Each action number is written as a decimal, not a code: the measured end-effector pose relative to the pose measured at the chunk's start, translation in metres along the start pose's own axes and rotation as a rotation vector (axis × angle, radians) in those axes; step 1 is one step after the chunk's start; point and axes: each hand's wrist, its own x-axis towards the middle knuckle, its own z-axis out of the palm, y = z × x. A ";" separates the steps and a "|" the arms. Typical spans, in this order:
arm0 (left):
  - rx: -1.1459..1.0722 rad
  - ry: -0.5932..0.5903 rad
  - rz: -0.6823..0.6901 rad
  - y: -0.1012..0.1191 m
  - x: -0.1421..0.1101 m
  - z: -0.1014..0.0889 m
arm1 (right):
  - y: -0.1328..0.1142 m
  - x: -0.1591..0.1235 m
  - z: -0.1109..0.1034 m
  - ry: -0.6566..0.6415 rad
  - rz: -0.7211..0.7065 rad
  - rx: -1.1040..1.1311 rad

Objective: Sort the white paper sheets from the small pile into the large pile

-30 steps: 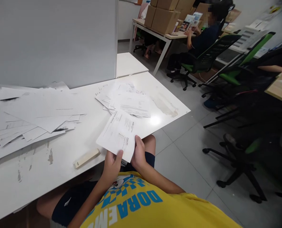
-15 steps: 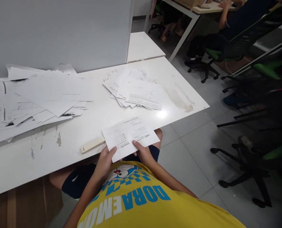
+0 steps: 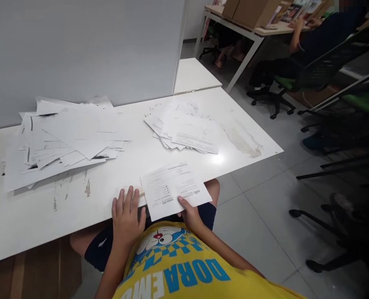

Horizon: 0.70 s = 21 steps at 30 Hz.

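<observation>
A printed sheet of paper (image 3: 172, 187) lies at the near edge of the white table (image 3: 109, 191), partly overhanging it. My right hand (image 3: 189, 211) pinches its near edge, thumb on top. My left hand (image 3: 126, 214) lies flat on the table edge with fingers spread, covering most of a small cream-coloured bar (image 3: 140, 191) just left of the sheet. Farther back on the right sits a fanned pile of printed sheets (image 3: 184, 128). A large loose heap of white papers (image 3: 62, 141) covers the left of the table.
A grey partition panel (image 3: 84, 45) stands behind the table. To the right is tiled floor with black and green office chairs (image 3: 336, 95). Another person (image 3: 311, 41) sits at a far desk with cardboard boxes (image 3: 252, 10).
The sheet came down from being held up in both hands to lying on the table edge. My left hand let go of it and now rests flat over the cream bar.
</observation>
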 end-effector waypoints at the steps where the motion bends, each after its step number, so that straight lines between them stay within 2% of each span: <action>1: 0.001 -0.024 0.004 -0.001 0.001 0.003 | 0.002 0.000 0.001 0.005 0.006 0.013; 7: 0.002 -0.028 0.028 -0.006 0.001 0.010 | 0.019 0.001 -0.005 -0.029 -0.010 -0.178; 10: -0.011 -0.020 0.044 -0.008 0.000 0.009 | 0.026 0.001 -0.012 0.023 -0.014 -0.264; 12: -0.014 -0.025 0.050 -0.010 0.000 0.009 | 0.028 0.001 -0.013 0.059 -0.010 -0.266; 15: -0.008 -0.026 0.087 -0.015 -0.002 0.009 | 0.027 0.001 -0.010 0.001 0.034 -0.238; 21: 0.010 -0.044 0.252 -0.026 -0.004 0.008 | 0.024 0.004 0.000 -0.031 0.077 -0.128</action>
